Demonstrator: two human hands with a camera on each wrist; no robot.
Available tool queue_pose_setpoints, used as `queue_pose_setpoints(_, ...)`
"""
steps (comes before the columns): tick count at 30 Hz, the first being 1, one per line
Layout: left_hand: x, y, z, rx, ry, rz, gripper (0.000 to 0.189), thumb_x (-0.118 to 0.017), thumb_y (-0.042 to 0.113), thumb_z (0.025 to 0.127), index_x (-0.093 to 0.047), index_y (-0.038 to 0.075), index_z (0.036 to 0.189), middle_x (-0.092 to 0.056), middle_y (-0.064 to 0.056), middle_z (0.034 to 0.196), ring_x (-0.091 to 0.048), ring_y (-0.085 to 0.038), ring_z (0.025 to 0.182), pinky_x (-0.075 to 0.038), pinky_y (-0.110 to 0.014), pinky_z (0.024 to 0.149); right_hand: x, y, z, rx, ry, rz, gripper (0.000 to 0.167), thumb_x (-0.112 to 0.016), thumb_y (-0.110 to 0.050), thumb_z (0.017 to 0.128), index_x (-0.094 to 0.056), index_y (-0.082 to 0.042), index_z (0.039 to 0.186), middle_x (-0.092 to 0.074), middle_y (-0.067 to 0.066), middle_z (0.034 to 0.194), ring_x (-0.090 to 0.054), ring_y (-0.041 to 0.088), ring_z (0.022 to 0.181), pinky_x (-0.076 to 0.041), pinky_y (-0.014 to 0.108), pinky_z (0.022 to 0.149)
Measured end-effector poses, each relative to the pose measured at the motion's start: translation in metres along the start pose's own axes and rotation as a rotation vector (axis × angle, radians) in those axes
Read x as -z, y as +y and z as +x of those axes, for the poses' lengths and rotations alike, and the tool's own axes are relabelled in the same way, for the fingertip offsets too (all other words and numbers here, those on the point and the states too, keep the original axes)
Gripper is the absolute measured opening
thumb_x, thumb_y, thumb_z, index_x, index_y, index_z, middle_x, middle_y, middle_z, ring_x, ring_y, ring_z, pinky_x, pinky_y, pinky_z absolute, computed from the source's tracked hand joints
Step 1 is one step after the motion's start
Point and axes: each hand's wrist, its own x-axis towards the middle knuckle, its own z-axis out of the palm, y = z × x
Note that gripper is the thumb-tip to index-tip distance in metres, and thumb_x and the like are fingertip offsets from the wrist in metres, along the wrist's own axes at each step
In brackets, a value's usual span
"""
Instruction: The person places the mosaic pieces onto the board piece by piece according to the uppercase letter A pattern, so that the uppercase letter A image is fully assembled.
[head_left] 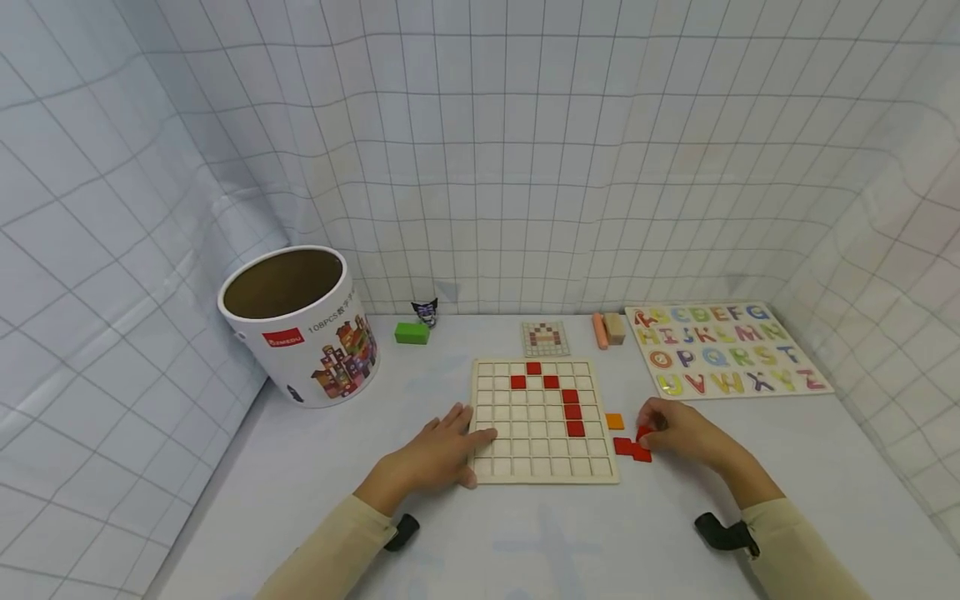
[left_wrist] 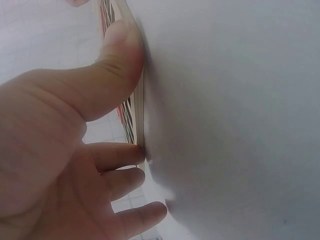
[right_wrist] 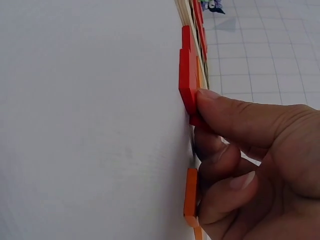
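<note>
A square cream grid board (head_left: 521, 461) lies flat, with several red square tiles (head_left: 573, 412) set in its cells, peaking at the top and running down the right side. My left hand (head_left: 438, 452) rests spread along the board's left edge, fingers extended, its thumb (left_wrist: 122, 60) against the edge in the left wrist view. Right of the board, my right hand (head_left: 678, 431) pinches a red tile (right_wrist: 202, 124) between thumb and fingers. Loose red tiles (head_left: 623, 447) lie beside it. An orange tile (right_wrist: 191, 195) is close to the lower curled fingers in the right wrist view.
Behind the board lies a small pattern card (head_left: 545, 339). Also at the back are a green block (head_left: 412, 333), a small dark figure (head_left: 426, 312), an orange stick (head_left: 600, 331) and a wooden block (head_left: 614, 328). A large bucket (head_left: 300, 358) stands left, an alphabet board (head_left: 723, 350) right.
</note>
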Motion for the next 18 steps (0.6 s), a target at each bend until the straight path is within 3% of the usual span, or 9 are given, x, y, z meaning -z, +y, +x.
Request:
queue_pose_setpoints(6,0.001,0.002,0.0,0.0,0.005,0.002,0.077,-0.078,0.037,0.085,-0.047,0.025,0.154,-0.022,-0.023,0.166,-0.013,-0.041,0.156,-0.023,-0.064,0.118,0.009,0.002,-0.005,-0.019,-0.021,0.076,0.031,-0.072,-0.023,0.095,-0.066,-0.016,0.125,-0.057,0.009,0.092,-0.054,0.022,0.07,-0.045,0.029,0.059)
queue_pose_setpoints(13,-0.001,0.001,0.001,0.002,0.007,0.013,0.078,-0.078,0.039,0.083,-0.047,0.025,0.154,-0.022,-0.024,0.166,-0.013,-0.041,0.156,-0.024,-0.064,0.118,0.019,0.003,-0.007,0.035,0.028,0.232,0.037,-0.074,-0.027,0.095,-0.065,-0.007,0.125,-0.054,0.012,0.087,-0.054,0.025,0.071,-0.045,0.028,0.057)
queue_pose_setpoints(18,-0.001,0.0,0.002,-0.001,0.007,0.01,0.078,-0.078,0.038,0.083,-0.048,0.025,0.154,-0.022,-0.025,0.166,-0.014,-0.041,0.156,-0.024,-0.064,0.118,0.02,-0.001,-0.002,0.066,0.042,0.317,0.044,-0.076,-0.023,0.093,-0.063,-0.003,0.129,-0.053,0.011,0.082,-0.051,0.023,0.062,-0.046,0.031,0.055)
